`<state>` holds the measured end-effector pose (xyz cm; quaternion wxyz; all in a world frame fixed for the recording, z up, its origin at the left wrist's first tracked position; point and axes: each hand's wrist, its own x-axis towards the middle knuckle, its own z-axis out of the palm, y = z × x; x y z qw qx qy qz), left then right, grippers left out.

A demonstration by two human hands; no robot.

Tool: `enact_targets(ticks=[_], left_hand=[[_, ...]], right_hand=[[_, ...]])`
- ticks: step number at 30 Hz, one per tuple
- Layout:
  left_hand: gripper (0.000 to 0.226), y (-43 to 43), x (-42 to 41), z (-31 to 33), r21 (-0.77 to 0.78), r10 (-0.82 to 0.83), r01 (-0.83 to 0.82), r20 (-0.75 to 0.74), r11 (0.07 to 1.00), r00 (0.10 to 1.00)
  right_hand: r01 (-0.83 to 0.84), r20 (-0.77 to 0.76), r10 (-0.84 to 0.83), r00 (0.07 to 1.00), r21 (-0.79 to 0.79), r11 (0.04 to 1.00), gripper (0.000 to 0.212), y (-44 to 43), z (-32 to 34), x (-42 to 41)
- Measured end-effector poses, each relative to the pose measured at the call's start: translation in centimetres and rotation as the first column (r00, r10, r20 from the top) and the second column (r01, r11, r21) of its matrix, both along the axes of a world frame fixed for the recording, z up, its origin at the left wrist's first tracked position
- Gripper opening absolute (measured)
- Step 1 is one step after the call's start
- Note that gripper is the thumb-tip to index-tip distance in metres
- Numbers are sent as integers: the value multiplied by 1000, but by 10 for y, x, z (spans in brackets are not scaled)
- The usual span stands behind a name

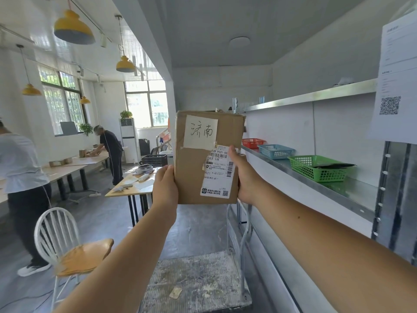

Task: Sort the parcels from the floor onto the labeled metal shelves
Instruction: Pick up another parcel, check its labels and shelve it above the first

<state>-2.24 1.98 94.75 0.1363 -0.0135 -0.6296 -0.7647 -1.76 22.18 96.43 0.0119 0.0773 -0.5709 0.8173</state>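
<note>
I hold a brown cardboard parcel (pixel 194 175) upright at arm's length in front of me. A white paper note with handwritten characters is taped near its top and a printed shipping label sits at its lower right. My left hand (pixel 164 188) grips its left edge and my right hand (pixel 244 177) grips its right edge. The metal shelves (pixel 352 193) run along the wall to my right, with a higher shelf board (pixel 311 98) above. No shelf labels are readable from here.
Red (pixel 252 143), blue (pixel 276 151) and green (pixel 318 168) plastic baskets stand on the middle shelf. A platform trolley (pixel 196 281) is on the floor below my arms. A white chair (pixel 67 245) and wooden tables (pixel 135 184) stand left, with two people working there. A printed sheet (pixel 397 82) hangs at right.
</note>
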Motion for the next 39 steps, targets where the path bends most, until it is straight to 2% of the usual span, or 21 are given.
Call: enact_targets(ticks=[3, 5, 7, 8, 10, 12, 16, 19, 20, 24, 27, 28, 31, 35, 39], left_hand=[[42, 1, 3, 4, -5, -47, 46, -37, 999, 998], [46, 1, 0, 2, 72, -126, 127, -15, 989, 992], [49, -1, 4, 1, 80, -231, 233, -33, 969, 972], [52, -2, 4, -1, 58, -277, 280, -49, 958, 960], [55, -2, 2, -4, 43, -311, 316, -88, 948, 946], [62, 0, 1, -7, 69, -319, 329, -119, 942, 940], [78, -1, -3, -12, 121, -383, 408, -185, 905, 905], [105, -2, -4, -9, 144, -403, 431, -185, 891, 896], [107, -2, -7, -9, 137, -399, 426, -184, 894, 898], [93, -6, -13, -3, 122, -405, 429, -178, 895, 897], [66, -7, -7, 1, 94, -480, 507, -214, 857, 851], [64, -7, -4, 0, 89, -504, 533, -227, 841, 833], [73, -7, 0, -4, 95, -534, 564, -226, 821, 815], [103, -5, 2, -6, 115, -520, 553, -229, 825, 823], [93, -5, -1, -8, 124, -515, 544, -207, 830, 832]], right_hand=[[24, -24, -23, 999, 58, 998, 62, 4, 0, 2], [58, -8, -57, 998, 74, 996, 78, 6, 0, 3], [94, -5, -94, 996, 75, 993, 91, 11, -3, -3], [122, -7, -122, 992, 78, 989, 88, 14, -4, -5], [151, 7, -151, 988, 22, 988, 68, 13, -4, -2], [124, -32, -125, 992, -15, 992, 58, 11, -4, -1], [154, -67, -158, 985, -62, 986, 55, 2, -3, -1], [72, -69, -83, 994, -147, 987, 62, 7, -2, 2], [42, -69, -54, 996, -164, 985, 66, 7, -2, 4], [-55, -92, 41, 995, -151, 987, 92, 7, -4, 10], [-70, -99, 57, 993, -137, 988, 81, 3, -3, 16], [-70, -96, 57, 994, -131, 989, 75, 3, -3, 18], [-73, -97, 62, 993, -122, 990, 67, 2, -1, 22], [-84, -109, 69, 992, -134, 987, 63, 2, 0, 24], [-70, -103, 57, 993, -127, 989, 60, 3, -2, 26]])
